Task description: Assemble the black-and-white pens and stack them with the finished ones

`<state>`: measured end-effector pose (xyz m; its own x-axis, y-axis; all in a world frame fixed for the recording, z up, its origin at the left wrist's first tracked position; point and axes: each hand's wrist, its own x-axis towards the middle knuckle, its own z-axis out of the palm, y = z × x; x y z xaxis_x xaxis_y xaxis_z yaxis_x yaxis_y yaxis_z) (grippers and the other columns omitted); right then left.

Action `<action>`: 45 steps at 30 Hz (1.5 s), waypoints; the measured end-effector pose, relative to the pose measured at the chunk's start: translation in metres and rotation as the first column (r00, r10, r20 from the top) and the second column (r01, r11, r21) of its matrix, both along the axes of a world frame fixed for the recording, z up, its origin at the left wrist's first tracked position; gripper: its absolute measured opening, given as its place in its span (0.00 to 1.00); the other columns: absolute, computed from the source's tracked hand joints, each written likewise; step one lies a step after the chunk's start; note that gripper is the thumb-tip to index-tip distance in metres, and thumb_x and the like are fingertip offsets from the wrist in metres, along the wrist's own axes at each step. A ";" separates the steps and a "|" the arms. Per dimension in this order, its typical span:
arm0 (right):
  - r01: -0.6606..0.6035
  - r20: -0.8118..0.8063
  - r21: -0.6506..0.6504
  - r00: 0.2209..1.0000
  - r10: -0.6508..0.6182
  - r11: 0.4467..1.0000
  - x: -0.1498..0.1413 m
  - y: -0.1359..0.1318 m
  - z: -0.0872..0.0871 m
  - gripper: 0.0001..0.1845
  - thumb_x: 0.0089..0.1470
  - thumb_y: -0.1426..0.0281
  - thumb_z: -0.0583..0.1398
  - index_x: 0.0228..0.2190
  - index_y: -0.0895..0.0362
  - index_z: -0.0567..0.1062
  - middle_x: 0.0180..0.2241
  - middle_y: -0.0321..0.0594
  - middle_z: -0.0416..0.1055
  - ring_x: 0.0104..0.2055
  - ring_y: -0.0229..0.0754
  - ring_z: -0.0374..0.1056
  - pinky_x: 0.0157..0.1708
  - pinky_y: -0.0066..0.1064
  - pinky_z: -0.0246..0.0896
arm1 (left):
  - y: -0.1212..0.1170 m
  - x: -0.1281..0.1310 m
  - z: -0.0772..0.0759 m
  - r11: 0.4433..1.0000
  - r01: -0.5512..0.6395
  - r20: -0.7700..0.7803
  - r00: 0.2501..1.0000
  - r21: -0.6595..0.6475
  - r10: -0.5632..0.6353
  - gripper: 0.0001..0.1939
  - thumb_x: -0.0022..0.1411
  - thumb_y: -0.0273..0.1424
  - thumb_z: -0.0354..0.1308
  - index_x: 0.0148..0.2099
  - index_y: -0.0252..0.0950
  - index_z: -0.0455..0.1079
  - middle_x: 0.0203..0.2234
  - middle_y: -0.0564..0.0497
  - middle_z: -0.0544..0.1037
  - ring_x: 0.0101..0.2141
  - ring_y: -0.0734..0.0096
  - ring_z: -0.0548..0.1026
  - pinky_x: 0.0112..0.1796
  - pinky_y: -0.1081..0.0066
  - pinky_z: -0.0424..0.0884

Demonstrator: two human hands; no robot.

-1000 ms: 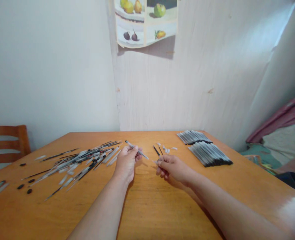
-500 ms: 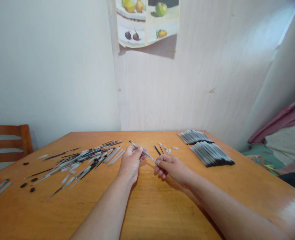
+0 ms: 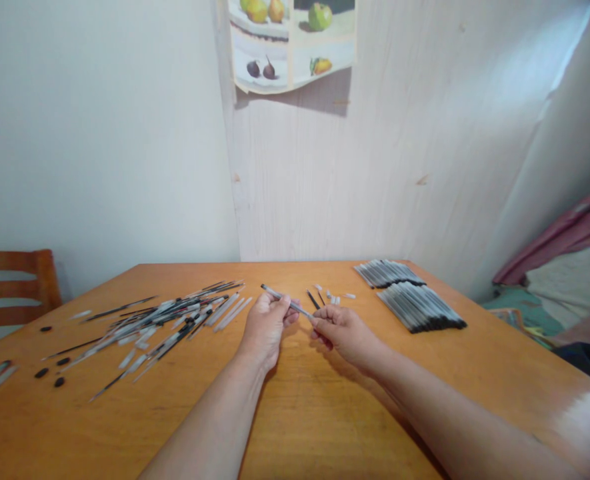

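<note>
Pretty sure this is someone's home, though I can't tell which room. The bench point(image 3: 325, 427) is plain orange-brown wood, very dining-table looking, with a slat-back wooden chair point(image 3: 9, 292) by its left side. There's a fruit poster point(image 3: 291, 47) curling at the bottom on a pale wood-grain wall panel point(image 3: 325, 187), and rumpled pink fabric point(image 3: 559, 240) and whitish cloth point(image 3: 569, 287) off to the right, kinda bedding-like. The loose pen parts point(image 3: 167, 310) do look a bit workshoppy, tbh.

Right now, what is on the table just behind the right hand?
Beyond the right hand lie two thin dark pieces and several small whitish pieces. Whatever the hand itself covers cannot be seen.
</note>
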<state>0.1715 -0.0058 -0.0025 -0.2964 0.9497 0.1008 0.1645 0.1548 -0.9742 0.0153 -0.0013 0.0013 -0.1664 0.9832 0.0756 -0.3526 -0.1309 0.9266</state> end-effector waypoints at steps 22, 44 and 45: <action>0.042 0.325 0.397 0.928 -0.183 0.917 0.021 0.010 0.009 0.16 0.57 0.62 0.55 0.24 0.58 0.71 0.22 0.35 0.67 0.27 0.36 0.63 0.27 0.27 0.54 | -0.002 0.005 0.000 0.983 -0.005 -0.348 0.935 0.183 0.069 0.18 0.59 0.39 0.57 0.49 0.36 0.68 0.33 0.49 0.77 0.36 0.69 0.75 0.38 0.70 0.69; -0.052 0.487 0.187 0.872 -0.047 0.981 0.040 0.012 0.017 0.08 0.44 0.70 0.57 0.17 0.58 0.69 0.14 0.28 0.56 0.18 0.31 0.51 0.19 0.25 0.42 | -0.009 0.001 -0.008 0.851 0.281 -0.886 -0.003 0.443 0.463 0.14 0.63 0.31 0.52 0.47 0.53 0.74 0.42 0.50 0.77 0.46 0.60 0.68 0.50 0.54 0.57; -0.052 0.485 0.203 0.873 -0.054 0.978 0.040 0.012 0.017 0.08 0.44 0.70 0.57 0.17 0.58 0.68 0.14 0.28 0.56 0.18 0.31 0.51 0.20 0.25 0.43 | -0.008 0.001 -0.008 0.843 0.268 -0.874 -0.010 0.466 0.487 0.15 0.63 0.32 0.53 0.48 0.52 0.74 0.45 0.50 0.76 0.48 0.58 0.67 0.52 0.53 0.56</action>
<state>0.2114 0.0063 0.0144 -0.3571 0.9243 0.1349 0.6085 0.3398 -0.7171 0.0160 -0.0097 -0.0072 0.3383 0.7303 0.5935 0.8608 -0.4950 0.1184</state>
